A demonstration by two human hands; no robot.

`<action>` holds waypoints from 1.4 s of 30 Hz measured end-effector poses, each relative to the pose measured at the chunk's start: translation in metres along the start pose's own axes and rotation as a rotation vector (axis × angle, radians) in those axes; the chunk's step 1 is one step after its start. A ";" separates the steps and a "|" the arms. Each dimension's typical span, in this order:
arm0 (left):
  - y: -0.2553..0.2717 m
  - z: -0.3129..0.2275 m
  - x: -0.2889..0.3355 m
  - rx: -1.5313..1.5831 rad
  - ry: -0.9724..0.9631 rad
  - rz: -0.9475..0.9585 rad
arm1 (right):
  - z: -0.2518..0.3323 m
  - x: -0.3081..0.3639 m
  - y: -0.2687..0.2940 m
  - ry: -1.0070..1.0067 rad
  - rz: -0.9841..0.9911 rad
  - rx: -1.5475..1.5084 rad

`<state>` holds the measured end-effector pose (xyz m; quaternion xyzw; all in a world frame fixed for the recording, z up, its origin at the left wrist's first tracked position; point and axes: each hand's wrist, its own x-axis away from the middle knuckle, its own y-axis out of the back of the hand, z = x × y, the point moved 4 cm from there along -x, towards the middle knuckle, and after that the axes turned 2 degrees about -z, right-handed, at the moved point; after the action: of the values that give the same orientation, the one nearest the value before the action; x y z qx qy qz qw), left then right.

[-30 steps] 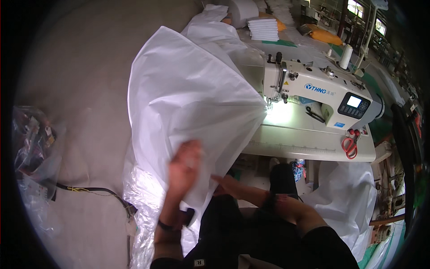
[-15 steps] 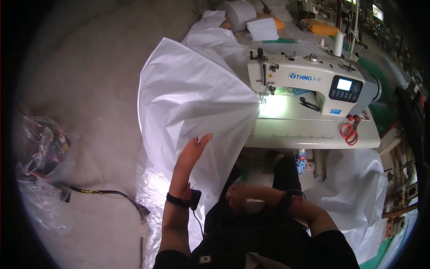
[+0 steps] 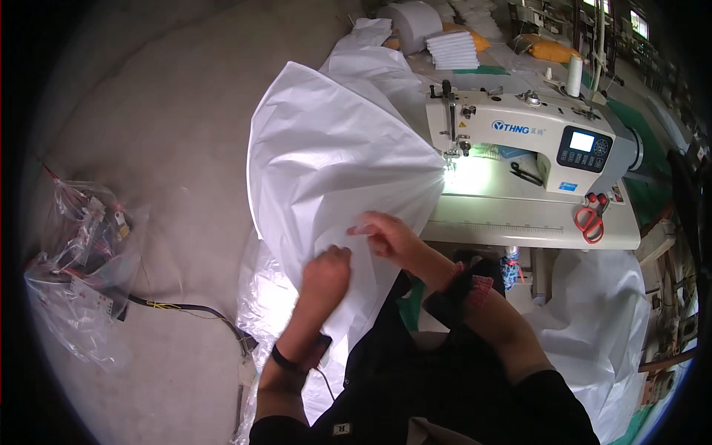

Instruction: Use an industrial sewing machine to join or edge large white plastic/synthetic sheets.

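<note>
White sheet [image 3: 334, 141], one, beneath two hands [image 3: 326, 278]

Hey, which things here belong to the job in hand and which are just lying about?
In the job:
white sheet, narrowing toward the machine's needle end
sewing machine, lamp lit
left hand and right hand, over the sheet

Apparently lying about:
red-handled scissors
black snips
white stack
clear plastic bag

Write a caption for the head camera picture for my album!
Two hands over white sheeting that reaches a lit sewing machine.
</note>
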<state>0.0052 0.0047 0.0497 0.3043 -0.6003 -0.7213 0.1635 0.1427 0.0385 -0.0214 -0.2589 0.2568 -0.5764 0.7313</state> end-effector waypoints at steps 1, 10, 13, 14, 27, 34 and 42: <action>-0.007 -0.019 0.009 0.055 0.004 0.048 | 0.005 -0.002 -0.023 0.039 0.084 0.251; -0.141 -0.027 -0.033 0.626 0.224 -0.591 | -0.033 0.088 -0.198 0.378 1.040 0.663; -0.177 0.002 -0.026 0.263 0.408 -0.159 | -0.057 0.092 -0.136 0.251 0.900 0.894; -0.182 0.018 -0.016 0.190 0.448 -0.031 | -0.062 0.085 -0.091 -0.001 0.592 1.017; -0.156 0.102 0.119 0.878 0.717 -0.028 | -0.162 0.003 0.045 -0.251 -0.381 0.368; -0.166 0.136 0.090 0.835 0.682 0.062 | -0.141 0.097 0.076 0.280 0.335 1.278; -0.176 0.167 0.063 0.807 0.650 0.205 | -0.133 0.169 0.078 -0.797 -0.247 0.255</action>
<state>-0.1264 0.1346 -0.1202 0.4907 -0.7752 -0.2816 0.2809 0.1429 -0.1216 -0.1849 -0.3976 -0.1515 -0.5416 0.7250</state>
